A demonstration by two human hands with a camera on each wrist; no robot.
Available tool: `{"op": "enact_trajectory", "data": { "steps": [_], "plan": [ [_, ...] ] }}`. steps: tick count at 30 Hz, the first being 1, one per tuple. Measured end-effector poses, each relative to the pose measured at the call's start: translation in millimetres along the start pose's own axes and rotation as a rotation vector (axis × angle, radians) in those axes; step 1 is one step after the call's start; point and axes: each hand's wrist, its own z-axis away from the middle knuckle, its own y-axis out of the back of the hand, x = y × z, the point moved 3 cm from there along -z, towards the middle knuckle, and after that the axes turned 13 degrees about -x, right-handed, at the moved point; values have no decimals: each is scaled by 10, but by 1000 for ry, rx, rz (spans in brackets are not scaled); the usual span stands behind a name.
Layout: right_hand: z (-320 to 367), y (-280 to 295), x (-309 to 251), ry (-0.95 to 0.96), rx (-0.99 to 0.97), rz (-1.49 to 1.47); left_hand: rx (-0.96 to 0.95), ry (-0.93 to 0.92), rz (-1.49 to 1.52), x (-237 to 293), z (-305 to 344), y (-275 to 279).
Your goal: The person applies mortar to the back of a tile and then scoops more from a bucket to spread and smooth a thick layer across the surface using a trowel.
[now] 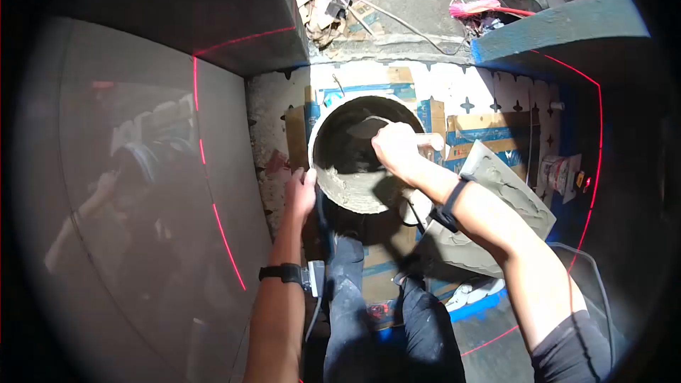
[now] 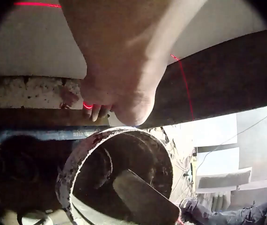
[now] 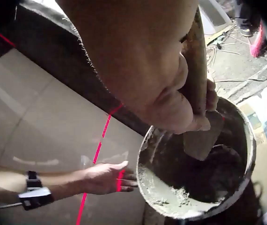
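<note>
A round bucket (image 1: 355, 195), its rim crusted with grey mortar, stands between the person's feet and the back ledge. My right hand (image 1: 397, 149) grips a trowel by its wooden handle (image 1: 431, 141) over the opening. The trowel's flat blade (image 3: 203, 140) points down inside the bucket, above dark, shadowed contents. At the bucket's left side is my left hand (image 1: 301, 193), thumb and fingertips right at the rim. The right wrist view shows that left hand (image 3: 106, 178) with fingers extended and nothing held in them.
A tile (image 1: 532, 202) spread with ridged grey mortar lies to the right, under the right forearm. Large grey wall panels (image 1: 156, 170) with red laser lines rise at left. Cardboard (image 1: 489, 124) covers the floor. Beyond the ledge lie rods, a pink brush-like bundle (image 1: 475, 7) and another person's leg.
</note>
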Motion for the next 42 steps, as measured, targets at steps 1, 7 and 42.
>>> {"op": "enact_trajectory", "data": {
  "steps": [1,7,42],
  "plan": [
    [-301,-149,-83,-32,-90,102,-90,52,88,96,0,5],
    [-907,-1212,-486,-16,-514,181,-89,132,166,237,55,18],
    [-437,122,357,386,-618,-248,-204,251,262,254,24,112]
  ]
}}
